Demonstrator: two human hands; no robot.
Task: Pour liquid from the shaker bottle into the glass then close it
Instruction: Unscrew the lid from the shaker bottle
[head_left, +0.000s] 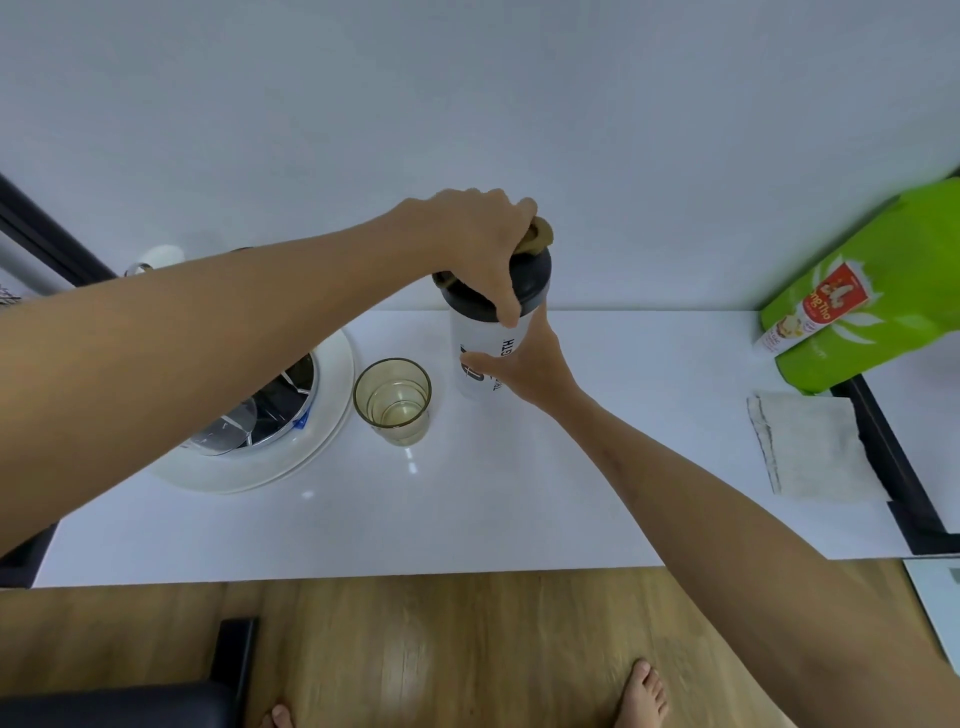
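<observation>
The shaker bottle (485, 358) stands upright on the white counter (597, 467), just right of the glass (393, 400), which holds a little pale liquid at its bottom. The right hand (524, 371) is wrapped around the bottle's clear body, apparently to keep it from turning or tipping. The left hand (475, 244) comes from above with its fingers clamped on the black lid (532, 275), covering most of it; an olive-coloured cap or loop shows at the far edge. Whether the lid is being loosened or tightened cannot be told. The glass sits close, probably to keep the pour short. A white plate (332, 436) lies to its left, a green bag (878, 291) far right.
</observation>
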